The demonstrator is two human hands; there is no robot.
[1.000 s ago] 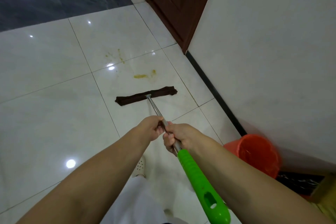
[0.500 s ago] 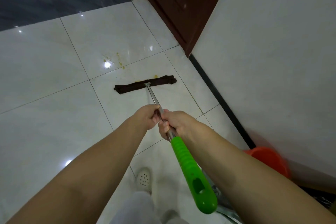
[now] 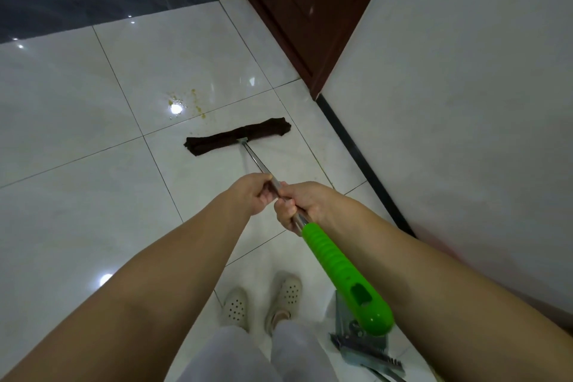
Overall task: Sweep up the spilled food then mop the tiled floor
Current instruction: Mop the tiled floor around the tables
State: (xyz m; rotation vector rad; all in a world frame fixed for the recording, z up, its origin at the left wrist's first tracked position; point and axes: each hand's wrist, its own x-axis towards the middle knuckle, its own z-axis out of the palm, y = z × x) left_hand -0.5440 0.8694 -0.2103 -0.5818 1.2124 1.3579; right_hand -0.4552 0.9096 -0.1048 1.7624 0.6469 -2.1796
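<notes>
Both hands gripping mop on tile.
Left hand (image 3: pixel 252 195) and right hand (image 3: pixel 299 203) are clasping the steel-shafted, green-handled flat mop (image 3: pixel 260 164); yellow food spatter (image 3: pixel 186 102) lying at 11 o'clock of its dark brown cloth head (image 3: pixel 238 136).

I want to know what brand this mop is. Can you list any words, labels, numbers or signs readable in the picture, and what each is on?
None can be read.
The mop's green grip shows only ribs and a hanging hole, no brand or label.
The metal pole and dark mop head are bare of print.
The dustpan, shoes, door and wall carry no visible text.
</notes>
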